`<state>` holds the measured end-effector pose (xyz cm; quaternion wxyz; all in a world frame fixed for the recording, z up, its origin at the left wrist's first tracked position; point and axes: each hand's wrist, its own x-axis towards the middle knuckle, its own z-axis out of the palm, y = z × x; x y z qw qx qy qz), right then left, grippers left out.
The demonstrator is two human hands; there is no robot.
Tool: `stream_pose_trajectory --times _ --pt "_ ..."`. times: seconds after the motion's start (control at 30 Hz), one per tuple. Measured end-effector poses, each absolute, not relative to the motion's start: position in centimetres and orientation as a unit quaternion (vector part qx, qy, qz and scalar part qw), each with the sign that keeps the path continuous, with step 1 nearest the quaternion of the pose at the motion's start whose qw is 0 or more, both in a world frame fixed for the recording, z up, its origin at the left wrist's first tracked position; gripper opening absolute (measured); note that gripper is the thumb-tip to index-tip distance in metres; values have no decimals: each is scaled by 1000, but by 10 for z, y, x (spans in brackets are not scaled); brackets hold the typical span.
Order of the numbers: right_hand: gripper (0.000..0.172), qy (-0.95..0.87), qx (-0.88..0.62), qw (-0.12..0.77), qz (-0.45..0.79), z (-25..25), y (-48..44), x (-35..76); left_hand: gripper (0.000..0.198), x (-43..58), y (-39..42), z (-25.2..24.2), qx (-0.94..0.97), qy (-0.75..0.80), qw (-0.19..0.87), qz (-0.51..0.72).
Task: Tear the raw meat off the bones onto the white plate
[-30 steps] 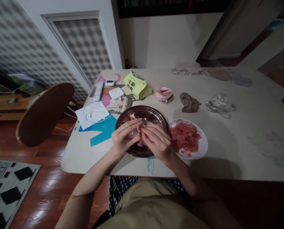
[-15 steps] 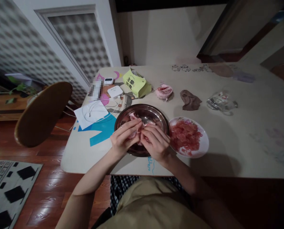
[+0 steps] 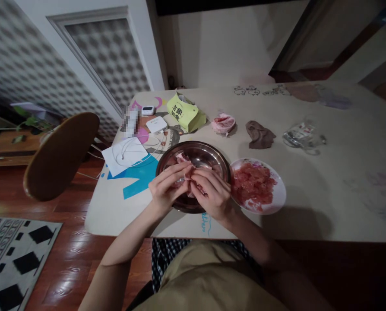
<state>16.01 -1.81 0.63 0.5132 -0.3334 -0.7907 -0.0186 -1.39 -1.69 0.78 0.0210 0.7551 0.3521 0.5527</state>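
Note:
My left hand and my right hand meet over a round metal bowl at the table's near edge. Both pinch a pink piece of fruit between their fingertips, fingers curled round it. More pink scraps lie inside the bowl. To the right of the bowl stands a white plate heaped with red-pink fruit flesh. My right hand is a little left of the plate's rim.
Behind the bowl lie a yellow-green bag, a pink bundle, a brown cloth, a crumpled clear wrapper, white devices and a paper with a cable. A wooden chair stands left of the table.
My hands have stayed over the bowl, fingers working slightly on the pink piece. The view has shifted a little; nothing else on the table moved.

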Motion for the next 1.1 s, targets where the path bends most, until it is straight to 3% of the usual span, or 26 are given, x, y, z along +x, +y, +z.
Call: stream_pose_trajectory --times 0.37,0.73,0.97,1.1 --pt "23 -778 -312 532 -123 0 -20 166 43 -12 -18 5 772 314 23 552" --pt "18 -747 -368 547 -87 4 -15 156 25 -7 -16 8 730 367 103 567" --pt "33 -769 -342 535 -78 2 -8 163 37 -2 -9 17 734 430 153 503" --pt "33 -772 -360 517 -80 5 -1 171 37 -2 4 24 773 384 123 490"
